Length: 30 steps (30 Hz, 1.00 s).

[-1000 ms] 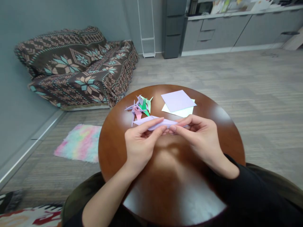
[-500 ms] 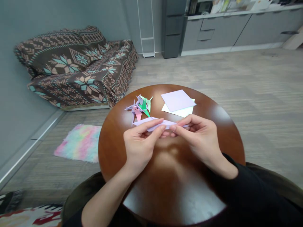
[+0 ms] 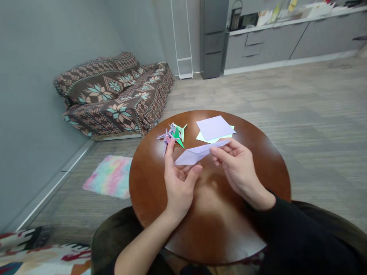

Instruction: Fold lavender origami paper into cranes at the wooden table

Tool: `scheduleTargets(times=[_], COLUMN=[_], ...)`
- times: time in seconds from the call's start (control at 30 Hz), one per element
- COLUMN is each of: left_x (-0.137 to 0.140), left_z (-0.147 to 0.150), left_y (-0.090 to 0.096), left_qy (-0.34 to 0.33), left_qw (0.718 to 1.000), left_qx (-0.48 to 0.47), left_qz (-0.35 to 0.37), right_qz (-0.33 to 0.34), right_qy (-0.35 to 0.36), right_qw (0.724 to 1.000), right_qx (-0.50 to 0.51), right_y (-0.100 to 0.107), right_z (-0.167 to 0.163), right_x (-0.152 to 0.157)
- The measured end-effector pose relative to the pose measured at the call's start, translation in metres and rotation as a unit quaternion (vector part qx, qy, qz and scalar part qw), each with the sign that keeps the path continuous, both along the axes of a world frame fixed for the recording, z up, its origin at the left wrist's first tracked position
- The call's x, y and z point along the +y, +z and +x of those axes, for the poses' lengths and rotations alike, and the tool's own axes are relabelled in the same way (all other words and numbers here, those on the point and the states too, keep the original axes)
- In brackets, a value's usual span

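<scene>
A folded piece of lilac origami paper (image 3: 197, 152) is held above the round wooden table, long and narrow with pointed ends. My right hand (image 3: 236, 160) pinches its right part between thumb and fingers. Under and beside its left end is my left hand (image 3: 182, 179), index finger and thumb spread apart; the hidden fingers may touch the paper from below. Just beyond my left fingertip lies a heap of folded paper cranes (image 3: 176, 134) in lilac, pink and green. A stack of flat square sheets (image 3: 216, 128), lilac over pale green, rests behind my right hand.
The round brown table (image 3: 218, 229) stands in front of me. Past it are a sofa with a patterned cover (image 3: 114, 95), a fluffy pastel rug (image 3: 111, 175), a white rack (image 3: 185, 61), and grey kitchen cabinets (image 3: 266, 47).
My left thumb and index finger have let go and spread apart. The folded paper now tilts up to the right in my right hand. The whole view has shifted slightly.
</scene>
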<state>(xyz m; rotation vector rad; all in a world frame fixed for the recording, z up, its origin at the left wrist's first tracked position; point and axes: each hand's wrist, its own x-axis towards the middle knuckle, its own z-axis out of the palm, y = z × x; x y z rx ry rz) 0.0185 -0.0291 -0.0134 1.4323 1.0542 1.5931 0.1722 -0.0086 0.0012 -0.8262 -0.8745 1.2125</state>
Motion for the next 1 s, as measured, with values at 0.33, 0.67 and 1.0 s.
scheduleTargets(times=[0.33, 0.67, 1.0], left_x=[0.026, 0.048, 0.047], left_z=[-0.010, -0.036, -0.043], left_y=[0.031, 0.024, 0.024], left_qy=[-0.325, -0.474, -0.457], left_qw=[0.903, 0.788, 0.787], left_qx=[0.153, 0.104, 0.088], left_qz=[-0.236, -0.379, -0.405], right_qz=[-0.017, 0.042, -0.082], right_qy=[0.210, 0.281, 0.243], right_qw=[0.959, 0.902, 0.934], right_qx=[-0.189, -0.326, -0.247], right_y=[0.008, -0.004, -0.008], right_z=[0.037, 0.041, 0.026], right_x=[0.003, 0.013, 0.011])
